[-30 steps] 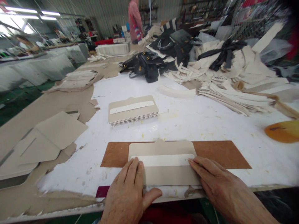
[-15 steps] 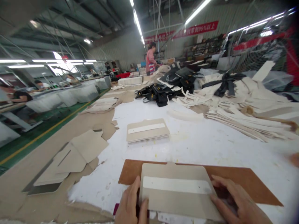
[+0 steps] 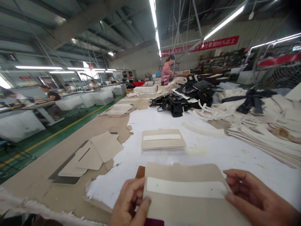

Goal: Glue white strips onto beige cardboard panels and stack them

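On the long white paper-covered surface [image 3: 211, 150], the beige cardboard panel with a white strip [image 3: 185, 194] is lifted at the near edge. The left hand [image 3: 128, 205] and right hand [image 3: 256, 201] pinch its ends; a loose pinch could tilt it or peel the strip.

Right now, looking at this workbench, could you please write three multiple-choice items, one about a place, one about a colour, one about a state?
1. Where is the stack of beige panels?
A. beyond the held panel
B. on the floor
C. under the black bags

2. What colour is the strip on the held panel?
A. red
B. white
C. black

3. How is the held panel gripped?
A. by no hand
B. by one hand
C. by both hands

A: it lies farther up the white table.
B: the strip is white on beige.
C: left hand and right hand each pinch an end.
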Motion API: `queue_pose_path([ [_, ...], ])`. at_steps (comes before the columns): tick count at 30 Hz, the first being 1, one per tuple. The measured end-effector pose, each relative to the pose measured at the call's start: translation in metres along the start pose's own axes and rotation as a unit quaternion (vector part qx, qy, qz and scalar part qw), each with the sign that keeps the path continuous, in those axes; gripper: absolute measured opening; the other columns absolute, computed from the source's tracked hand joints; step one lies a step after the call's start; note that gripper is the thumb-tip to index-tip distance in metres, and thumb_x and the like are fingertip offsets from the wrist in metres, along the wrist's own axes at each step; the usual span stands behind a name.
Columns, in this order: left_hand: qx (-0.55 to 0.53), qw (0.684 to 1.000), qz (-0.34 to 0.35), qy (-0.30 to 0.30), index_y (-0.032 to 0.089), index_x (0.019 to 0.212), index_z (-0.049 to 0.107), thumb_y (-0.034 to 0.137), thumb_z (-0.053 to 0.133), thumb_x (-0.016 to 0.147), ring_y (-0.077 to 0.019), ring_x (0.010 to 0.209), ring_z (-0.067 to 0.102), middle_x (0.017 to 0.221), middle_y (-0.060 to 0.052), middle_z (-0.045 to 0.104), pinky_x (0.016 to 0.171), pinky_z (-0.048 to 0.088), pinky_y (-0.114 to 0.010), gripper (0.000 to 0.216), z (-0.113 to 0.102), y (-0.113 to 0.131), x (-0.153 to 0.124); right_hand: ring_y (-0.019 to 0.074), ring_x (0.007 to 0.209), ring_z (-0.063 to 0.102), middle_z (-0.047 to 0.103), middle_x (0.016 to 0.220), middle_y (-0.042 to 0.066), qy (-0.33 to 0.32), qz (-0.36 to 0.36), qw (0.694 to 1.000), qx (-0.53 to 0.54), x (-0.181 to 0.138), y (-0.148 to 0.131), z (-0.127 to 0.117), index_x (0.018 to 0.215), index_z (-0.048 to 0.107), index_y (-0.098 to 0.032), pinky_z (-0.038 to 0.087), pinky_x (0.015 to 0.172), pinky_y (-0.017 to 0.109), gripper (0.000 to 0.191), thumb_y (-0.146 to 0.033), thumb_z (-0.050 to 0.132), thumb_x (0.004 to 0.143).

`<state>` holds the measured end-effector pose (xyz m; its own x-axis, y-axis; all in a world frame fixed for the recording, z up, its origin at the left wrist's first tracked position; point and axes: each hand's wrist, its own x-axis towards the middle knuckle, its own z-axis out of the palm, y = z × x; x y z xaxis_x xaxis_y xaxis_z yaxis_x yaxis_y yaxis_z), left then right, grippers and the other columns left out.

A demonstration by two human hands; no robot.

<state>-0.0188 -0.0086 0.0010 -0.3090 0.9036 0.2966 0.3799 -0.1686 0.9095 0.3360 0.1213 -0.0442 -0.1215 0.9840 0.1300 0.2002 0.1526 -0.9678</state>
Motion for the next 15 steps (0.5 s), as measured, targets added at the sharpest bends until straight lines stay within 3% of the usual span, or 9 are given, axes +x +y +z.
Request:
queue_pose_path([
  [2,0.037,0.999,-0.028,-0.017,0.03,0.127,0.067,0.038,0.058,0.1,-0.0191,0.085,0.073,0.109,-0.003,0.071,0.074,0.061,-0.032,0.03,-0.011,0.014,0.034,0.03,0.092,0.077,0.075,0.103,0.007,-0.046,-0.01,0.999,-0.007,0.041,-0.034,0.007,0.12,0.066,-0.026,0.068,0.068,0.033,0.047,-0.048,0.084,0.083],
  [5,0.145,0.989,-0.029,0.013,0.022,0.121,0.067,0.028,0.063,0.093,-0.0181,0.083,0.07,0.1,-0.002,0.071,0.081,0.059,-0.033,0.029,-0.016,0.016,0.096,0.0291,0.089,0.076,0.075,0.107,0.009,-0.037,-0.04,0.998,-0.037,0.105,-0.069,0.033,0.113,0.068,-0.022,0.064,0.069,0.036,0.05,-0.048,0.083,0.074],
  [9,0.192,0.98,-0.035,0.032,0.016,0.115,0.069,0.012,0.068,0.091,-0.0187,0.091,0.071,0.107,-0.005,0.073,0.089,0.06,-0.036,0.025,-0.003,-0.006,0.17,0.0275,0.085,0.074,0.075,0.103,0.011,0.0,-0.052,0.997,-0.066,0.173,-0.07,0.074,0.105,0.068,-0.018,0.06,0.073,0.038,0.049,-0.048,0.073,0.066],
  [12,0.242,0.969,-0.033,0.033,0.015,0.113,0.069,0.009,0.07,0.093,-0.0205,0.1,0.071,0.118,-0.007,0.072,0.096,0.06,-0.042,0.021,0.007,-0.023,0.196,0.028,0.083,0.073,0.076,0.097,0.012,0.012,-0.057,0.993,-0.101,0.201,-0.063,0.093,0.097,0.069,-0.018,0.058,0.075,0.04,0.044,-0.046,0.068,0.063],
  [15,0.304,0.952,-0.019,0.031,0.014,0.125,0.066,0.017,0.071,0.097,-0.0262,0.12,0.067,0.136,-0.012,0.066,0.107,0.056,-0.048,0.029,0.005,-0.029,0.188,0.0327,0.085,0.073,0.076,0.091,0.012,0.017,-0.069,0.988,-0.14,0.201,-0.066,0.095,0.087,0.07,-0.021,0.058,0.078,0.045,0.037,-0.05,0.067,0.064],
])
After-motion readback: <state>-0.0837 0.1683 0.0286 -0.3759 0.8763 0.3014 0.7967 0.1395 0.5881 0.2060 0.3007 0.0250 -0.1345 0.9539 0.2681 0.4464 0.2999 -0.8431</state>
